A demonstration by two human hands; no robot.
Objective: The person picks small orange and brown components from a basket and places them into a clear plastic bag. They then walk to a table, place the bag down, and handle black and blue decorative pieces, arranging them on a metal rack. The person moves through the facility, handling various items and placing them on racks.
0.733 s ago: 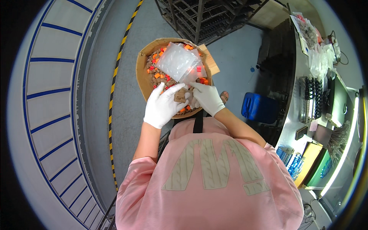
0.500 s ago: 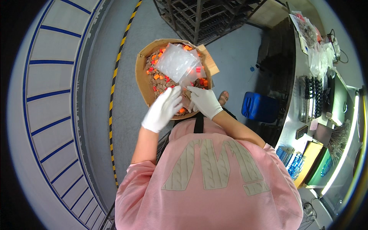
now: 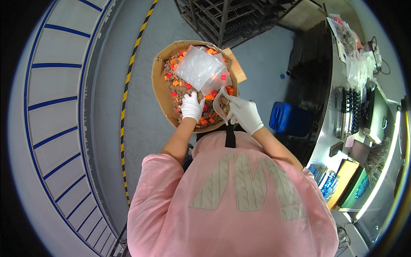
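A round-looking cardboard box holds a loose heap of small brown, orange and red pieces. My left hand, in a white glove, reaches into the near part of the heap. Its thumb and fingers are apart and the fingertips touch brown pieces. At the box's near right side, my gloved right hand grips the edge of a small clear plastic bag. The bag's mouth gapes toward my left hand, and brown pieces show inside it. Flat clear plastic bags lie stacked on the heap's far side.
A wooden board juts out beside the box. Beyond stands a dark metal rack. On the right are a blue plastic container and a metal workbench with bags and trays. Yellow-black tape marks the floor at left.
My left hand has gone down into the heap, away from my right hand. My right hand has moved right with the plastic bag, whose mouth now stands wide.
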